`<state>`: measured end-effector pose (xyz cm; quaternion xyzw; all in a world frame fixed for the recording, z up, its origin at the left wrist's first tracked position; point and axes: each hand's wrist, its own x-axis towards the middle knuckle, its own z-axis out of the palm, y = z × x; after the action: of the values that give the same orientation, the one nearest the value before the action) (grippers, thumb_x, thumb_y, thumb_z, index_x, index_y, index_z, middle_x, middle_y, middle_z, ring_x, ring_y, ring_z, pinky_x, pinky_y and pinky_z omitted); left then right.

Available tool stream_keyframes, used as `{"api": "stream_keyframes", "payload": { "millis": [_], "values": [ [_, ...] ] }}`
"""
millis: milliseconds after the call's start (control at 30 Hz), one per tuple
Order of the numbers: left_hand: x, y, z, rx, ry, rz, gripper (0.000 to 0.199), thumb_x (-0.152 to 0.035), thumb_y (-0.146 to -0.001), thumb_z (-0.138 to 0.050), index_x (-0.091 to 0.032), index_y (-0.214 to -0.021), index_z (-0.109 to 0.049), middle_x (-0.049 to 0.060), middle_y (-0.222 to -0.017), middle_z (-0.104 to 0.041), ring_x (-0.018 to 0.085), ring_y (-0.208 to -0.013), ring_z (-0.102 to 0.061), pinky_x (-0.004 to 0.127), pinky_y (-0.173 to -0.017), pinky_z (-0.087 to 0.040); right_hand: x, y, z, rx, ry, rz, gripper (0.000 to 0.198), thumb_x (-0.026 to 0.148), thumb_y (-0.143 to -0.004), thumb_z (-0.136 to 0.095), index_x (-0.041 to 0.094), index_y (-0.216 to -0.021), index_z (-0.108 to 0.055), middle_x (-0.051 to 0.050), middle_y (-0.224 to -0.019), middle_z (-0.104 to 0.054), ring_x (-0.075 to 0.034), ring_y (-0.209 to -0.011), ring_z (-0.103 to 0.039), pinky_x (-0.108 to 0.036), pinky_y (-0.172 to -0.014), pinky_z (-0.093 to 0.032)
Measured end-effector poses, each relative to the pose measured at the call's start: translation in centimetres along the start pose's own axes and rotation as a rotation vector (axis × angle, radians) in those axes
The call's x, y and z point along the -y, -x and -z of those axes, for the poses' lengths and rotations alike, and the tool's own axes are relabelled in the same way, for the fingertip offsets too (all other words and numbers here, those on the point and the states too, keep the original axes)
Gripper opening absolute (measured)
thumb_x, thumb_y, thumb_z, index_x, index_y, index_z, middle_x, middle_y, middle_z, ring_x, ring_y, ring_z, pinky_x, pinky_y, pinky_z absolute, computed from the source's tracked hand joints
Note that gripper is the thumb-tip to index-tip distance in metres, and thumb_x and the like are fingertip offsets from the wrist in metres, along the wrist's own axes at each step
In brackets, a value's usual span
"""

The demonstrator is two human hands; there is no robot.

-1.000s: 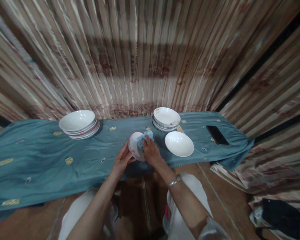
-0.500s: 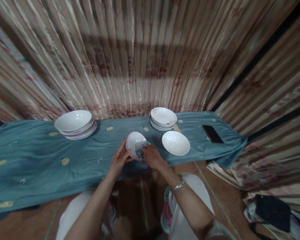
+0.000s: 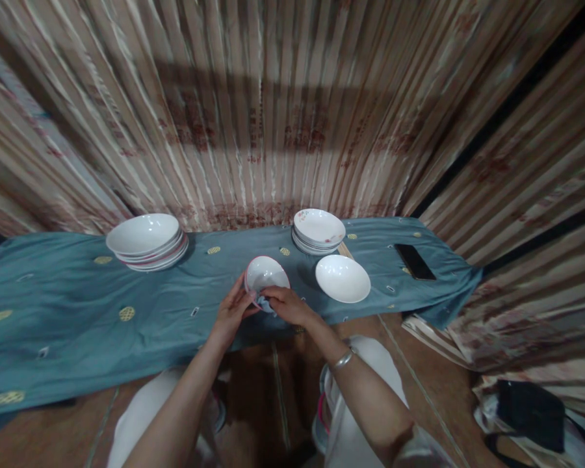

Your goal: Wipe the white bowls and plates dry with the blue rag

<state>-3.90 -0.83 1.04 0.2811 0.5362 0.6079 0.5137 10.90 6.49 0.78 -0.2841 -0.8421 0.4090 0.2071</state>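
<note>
A white bowl with a red rim [image 3: 267, 270] is tilted toward me over the front of the cloth-covered table. My left hand [image 3: 232, 308] grips its left side, thumb at the rim and fingers around the outside. Inside the bowl's near edge, my right hand [image 3: 286, 304] presses a crumpled blue-grey cloth [image 3: 264, 303] against the wall. Its fingers are closed on the cloth and partly hide it. To the right of the hands lies a white shallow bowl [image 3: 342, 279].
Several stacked bowls [image 3: 143, 235] stand at the left back. A stack of floral-patterned plates [image 3: 319, 227] is behind the shallow bowl. A black phone [image 3: 415, 262] lies toward the right end of the blue-green tablecloth [image 3: 166, 312]. Pleated curtains [image 3: 273, 130] hang behind the table.
My right hand has slid the cloth from the bowl's right inner side to its near left edge. The left hand keeps its hold on the bowl.
</note>
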Motion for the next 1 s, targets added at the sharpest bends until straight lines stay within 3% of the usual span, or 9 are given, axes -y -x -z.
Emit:
{"api": "stream_keyframes", "payload": {
  "millis": [233, 400, 600, 767, 1000],
  "values": [
    [0.2, -0.1, 0.1, 0.021, -0.001, -0.016, 0.084, -0.042, -0.061, -0.080, -0.029, -0.138, -0.048, 0.008, -0.120, -0.067, 0.025, -0.099, -0.067, 0.035, -0.075, -0.060, 0.1, -0.9, -0.8, -0.058, -0.059, 0.101, 0.045, 0.005, -0.080, -0.037, 0.020, -0.111, -0.066, -0.005, -0.128, -0.060, -0.017, -0.123, -0.051, -0.036, -0.110, -0.035],
    [0.4, -0.2, 0.1, 0.012, -0.005, -0.007, 0.089, -0.042, -0.061, -0.081, -0.026, -0.141, -0.045, 0.010, -0.121, -0.066, 0.027, -0.103, -0.066, 0.036, -0.075, -0.060, -0.4, -1.3, -0.9, -0.043, 0.074, 0.077, 0.049, 0.009, -0.083, -0.037, 0.011, -0.129, -0.054, -0.014, -0.145, -0.044, -0.021, -0.136, -0.039, -0.041, -0.116, -0.027],
    [0.4, -0.3, 0.1, -0.012, -0.005, 0.016, 0.085, -0.038, -0.061, -0.081, -0.028, -0.139, -0.048, 0.008, -0.121, -0.067, 0.027, -0.103, -0.066, 0.033, -0.073, -0.060, -0.8, -1.4, -0.9, -0.063, 0.272, 0.060, 0.055, 0.007, -0.083, -0.041, 0.011, -0.138, -0.045, -0.015, -0.152, -0.032, -0.023, -0.141, -0.029, -0.042, -0.116, -0.028],
    [0.4, -0.2, 0.2, 0.027, -0.014, 0.003, 0.084, -0.039, -0.063, -0.080, -0.028, -0.139, -0.047, 0.008, -0.120, -0.067, 0.026, -0.101, -0.066, 0.033, -0.074, -0.060, 0.1, -0.9, -0.4, -0.067, 0.510, -0.021, 0.052, 0.005, -0.085, -0.041, 0.008, -0.136, -0.046, -0.021, -0.150, -0.032, -0.026, -0.137, -0.036, -0.043, -0.111, -0.034],
    [0.3, -0.1, 0.1, 0.010, -0.031, -0.005, 0.088, -0.043, -0.060, -0.081, -0.025, -0.140, -0.047, 0.009, -0.113, -0.068, 0.027, -0.102, -0.064, 0.033, -0.071, -0.060, 1.5, -0.2, 0.8, -0.016, 0.700, -0.194, 0.042, 0.010, -0.090, -0.039, 0.016, -0.128, -0.054, -0.016, -0.148, -0.037, -0.027, -0.121, -0.050, -0.043, -0.098, -0.044]
  ]
}}
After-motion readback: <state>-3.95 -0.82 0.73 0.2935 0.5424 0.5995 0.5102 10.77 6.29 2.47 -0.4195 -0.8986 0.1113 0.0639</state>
